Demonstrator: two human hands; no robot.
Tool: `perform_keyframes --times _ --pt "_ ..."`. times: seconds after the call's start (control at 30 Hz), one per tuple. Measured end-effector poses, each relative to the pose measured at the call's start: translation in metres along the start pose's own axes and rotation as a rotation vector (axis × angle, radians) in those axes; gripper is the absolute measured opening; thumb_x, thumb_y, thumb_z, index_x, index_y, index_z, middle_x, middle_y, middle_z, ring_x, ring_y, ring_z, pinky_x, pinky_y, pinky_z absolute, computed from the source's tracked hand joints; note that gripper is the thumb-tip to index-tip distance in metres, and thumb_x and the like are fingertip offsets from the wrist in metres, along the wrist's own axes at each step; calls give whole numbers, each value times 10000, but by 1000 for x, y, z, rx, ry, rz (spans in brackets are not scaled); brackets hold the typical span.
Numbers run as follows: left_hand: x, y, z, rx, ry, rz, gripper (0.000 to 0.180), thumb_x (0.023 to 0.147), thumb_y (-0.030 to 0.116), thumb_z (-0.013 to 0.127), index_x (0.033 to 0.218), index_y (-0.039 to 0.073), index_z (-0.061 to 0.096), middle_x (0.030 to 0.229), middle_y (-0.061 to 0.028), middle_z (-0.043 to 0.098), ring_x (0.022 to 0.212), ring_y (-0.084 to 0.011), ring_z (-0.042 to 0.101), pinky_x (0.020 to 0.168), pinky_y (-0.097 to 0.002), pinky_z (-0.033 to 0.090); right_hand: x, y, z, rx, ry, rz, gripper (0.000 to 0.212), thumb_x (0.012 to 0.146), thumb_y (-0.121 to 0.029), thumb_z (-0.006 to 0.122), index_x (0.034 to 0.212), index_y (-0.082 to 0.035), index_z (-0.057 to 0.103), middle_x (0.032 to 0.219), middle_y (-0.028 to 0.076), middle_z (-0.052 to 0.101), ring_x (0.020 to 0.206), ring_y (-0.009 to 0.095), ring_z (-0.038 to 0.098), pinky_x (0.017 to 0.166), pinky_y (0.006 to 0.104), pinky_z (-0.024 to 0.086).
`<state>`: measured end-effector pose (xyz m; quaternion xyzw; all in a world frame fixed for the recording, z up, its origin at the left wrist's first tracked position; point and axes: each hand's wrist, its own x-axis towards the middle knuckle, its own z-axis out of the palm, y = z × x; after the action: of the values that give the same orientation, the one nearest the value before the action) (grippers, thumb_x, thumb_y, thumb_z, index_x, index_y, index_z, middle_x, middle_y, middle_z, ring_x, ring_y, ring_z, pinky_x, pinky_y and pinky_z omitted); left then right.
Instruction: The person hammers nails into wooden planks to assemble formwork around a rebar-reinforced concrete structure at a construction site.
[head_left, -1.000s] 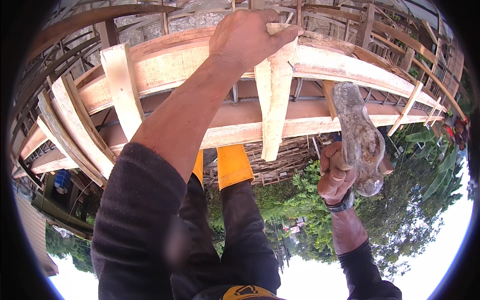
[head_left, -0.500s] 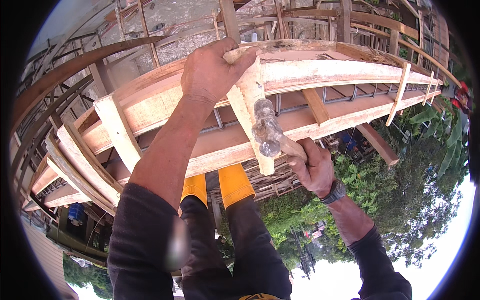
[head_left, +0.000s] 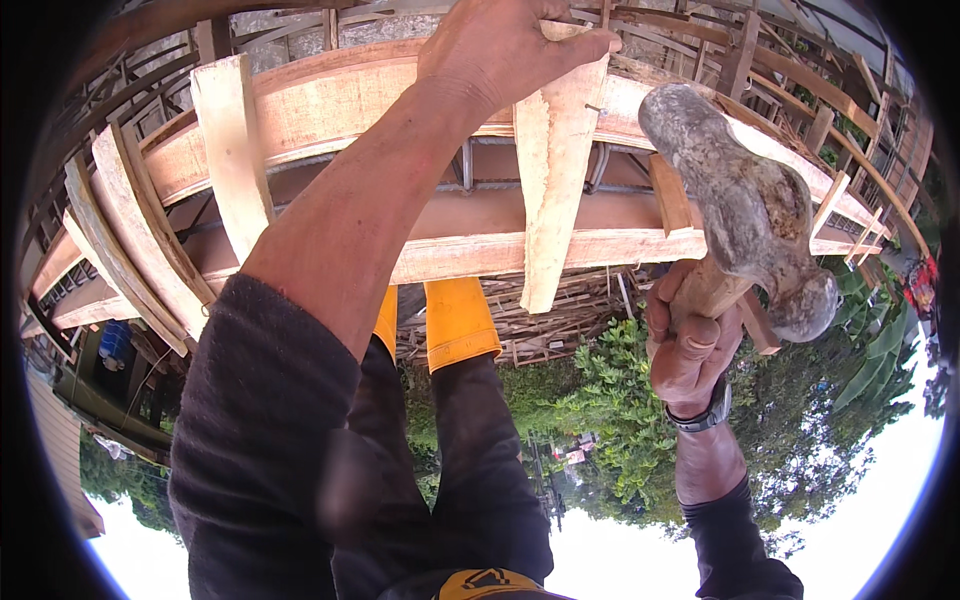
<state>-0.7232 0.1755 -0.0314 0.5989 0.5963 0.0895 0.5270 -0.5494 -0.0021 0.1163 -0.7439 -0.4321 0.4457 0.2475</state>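
My left hand (head_left: 500,50) grips the far end of a short wooden strip (head_left: 555,190), its thumb over the top and its fingers partly out of view beyond. The strip lies across two long boards of a formwork: the far board (head_left: 330,105) and the near board (head_left: 460,258). A nail (head_left: 594,107) sticks up from the strip near its right edge, close to the far board. My right hand (head_left: 695,355) is closed around the handle of a hammer (head_left: 745,190). The hammer's worn grey head is raised, to the right of the strip and apart from it.
Steel bars (head_left: 467,165) run between the boards. Another cross strip (head_left: 232,150) spans them on the left, and a short block (head_left: 670,195) on the right. My yellow boots (head_left: 460,322) are below the near board. Timber poles and greenery lie beyond and far below.
The hammer has risen from over the strip, swinging right and nearer to the camera. My left hand still grips the strip, and the whole view has shifted somewhat.
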Motion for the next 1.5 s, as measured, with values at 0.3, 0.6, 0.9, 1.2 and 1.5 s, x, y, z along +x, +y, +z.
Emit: perform_keyframes --times 0.3,0.6,0.9,1.2,1.5 --pt "-7 3 -8 -30 -16 7 595 821 546 766 1165 60 757 962 -224 754 955 -357 731 874 -436 569 6 -1 -23 57 -142 63 773 928 -770 517 1008 -2 532 742 27 503 557 71 428 449 239 318" --pt "-3 -3 0 -18 45 5 560 822 533 761 1150 79 762 972 -227 749 949 -367 725 866 -447 568 16 25 -11 -100 -230 85 566 1049 -584 474 976 -26 541 648 -14 445 533 53 383 460 236 275" --pt "4 -18 13 -100 55 145 541 912 545 722 963 7 765 700 -73 693 639 -121 619 627 -299 510 -9 28 7 128 -16 1 642 962 -636 607 1043 -1 553 724 7 537 579 64 457 497 230 360" --pt "-1 -29 10 -357 122 313 429 1012 314 613 727 27 467 689 39 366 691 -87 319 604 -292 266 -65 72 63 84 279 290 554 788 -257 911 1132 3 562 946 132 694 813 262 710 702 384 568" --pt "0 -38 -1 -166 170 329 393 1007 318 500 828 -20 585 791 -11 539 773 -107 439 753 -285 375 -111 103 112 251 392 459 464 823 -190 866 1109 -18 543 915 163 700 832 328 723 699 419 562"
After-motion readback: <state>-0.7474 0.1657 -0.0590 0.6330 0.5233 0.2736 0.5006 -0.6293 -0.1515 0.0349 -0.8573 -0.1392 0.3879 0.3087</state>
